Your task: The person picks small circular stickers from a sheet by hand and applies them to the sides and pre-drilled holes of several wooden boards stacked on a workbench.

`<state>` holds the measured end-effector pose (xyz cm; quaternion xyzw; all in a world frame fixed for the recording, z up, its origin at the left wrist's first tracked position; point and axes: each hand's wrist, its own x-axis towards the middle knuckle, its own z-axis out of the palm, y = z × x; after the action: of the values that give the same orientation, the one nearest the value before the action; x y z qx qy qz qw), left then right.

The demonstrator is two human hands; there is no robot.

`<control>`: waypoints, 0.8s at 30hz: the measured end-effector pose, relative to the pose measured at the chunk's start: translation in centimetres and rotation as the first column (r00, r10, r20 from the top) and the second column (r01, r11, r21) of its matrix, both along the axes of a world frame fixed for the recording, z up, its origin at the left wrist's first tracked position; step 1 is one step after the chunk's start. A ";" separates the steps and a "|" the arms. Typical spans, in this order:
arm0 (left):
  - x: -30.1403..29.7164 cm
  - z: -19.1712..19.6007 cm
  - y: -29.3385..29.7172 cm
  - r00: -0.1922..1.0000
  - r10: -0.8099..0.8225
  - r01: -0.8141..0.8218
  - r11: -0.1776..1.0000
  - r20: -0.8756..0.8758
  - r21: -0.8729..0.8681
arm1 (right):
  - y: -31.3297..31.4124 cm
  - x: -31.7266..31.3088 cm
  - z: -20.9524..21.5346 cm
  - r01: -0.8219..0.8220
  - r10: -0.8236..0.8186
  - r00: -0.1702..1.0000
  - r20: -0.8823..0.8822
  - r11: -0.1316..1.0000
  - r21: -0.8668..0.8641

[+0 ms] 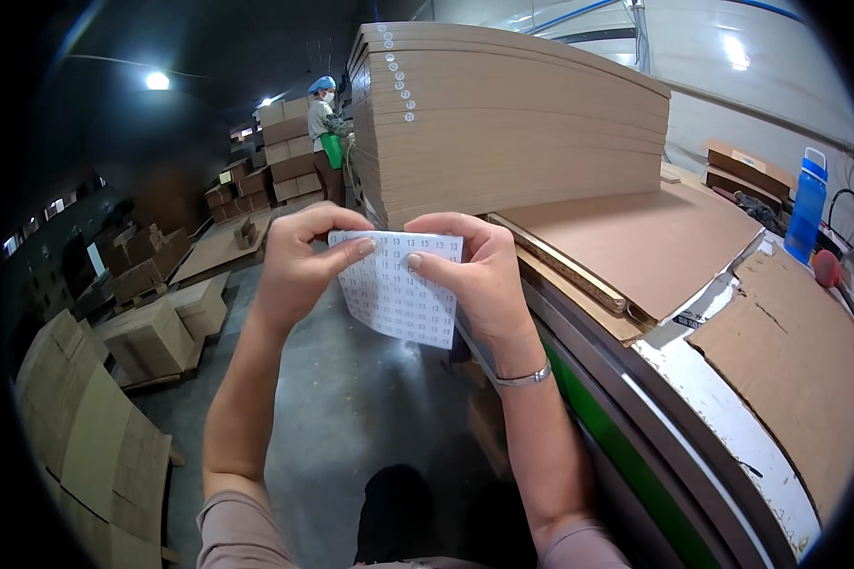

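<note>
Pinching a white sheet of small round stickers by its upper edge, the left hand and right hand hold it up close together before a tall stack of flat cardboard sheets, with a blue water bottle off to the right.

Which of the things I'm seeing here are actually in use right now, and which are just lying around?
In use: sticker sheet, pinched by left hand and right hand; cardboard stack with round stickers.

Lying about: blue bottle, folded boxes, person in green apron.
</note>
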<state>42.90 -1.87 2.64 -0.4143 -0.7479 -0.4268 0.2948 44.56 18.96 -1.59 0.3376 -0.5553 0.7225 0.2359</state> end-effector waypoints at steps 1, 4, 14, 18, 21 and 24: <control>0.0 -0.2 -0.1 0.999 0.019 -0.020 1.000 0.046 0.007 | 0.0 0.0 0.0 0.003 -0.003 1.000 -0.001 1.000 0.003; 0.0 -0.8 0.0 0.998 -0.007 0.005 0.999 0.057 0.035 | -0.2 -0.1 -0.1 0.016 -0.016 1.000 0.025 1.000 0.002; 0.0 -1.0 -0.2 0.995 -0.032 0.028 0.999 0.099 0.044 | -0.2 -0.7 -0.8 0.092 -0.090 0.993 0.080 0.996 -0.022; 0.1 -0.8 0.0 0.993 -0.007 0.000 0.999 0.115 0.055 | -0.1 -0.7 -0.8 0.085 -0.083 0.992 0.097 0.996 -0.024; 0.3 -0.7 0.1 0.995 0.021 -0.025 0.999 0.102 0.032 | 0.2 -1.0 -1.0 0.090 -0.090 0.992 0.092 0.996 0.006; 0.0 -0.6 -0.2 0.993 0.008 -0.011 1.000 0.119 0.028 | -0.7 -0.7 -0.8 0.089 -0.087 0.996 0.026 0.993 -0.072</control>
<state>42.95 -2.12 2.06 -0.3801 -0.7599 -0.4601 0.2575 43.85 18.28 -2.37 0.2957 -0.5455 0.7350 0.2734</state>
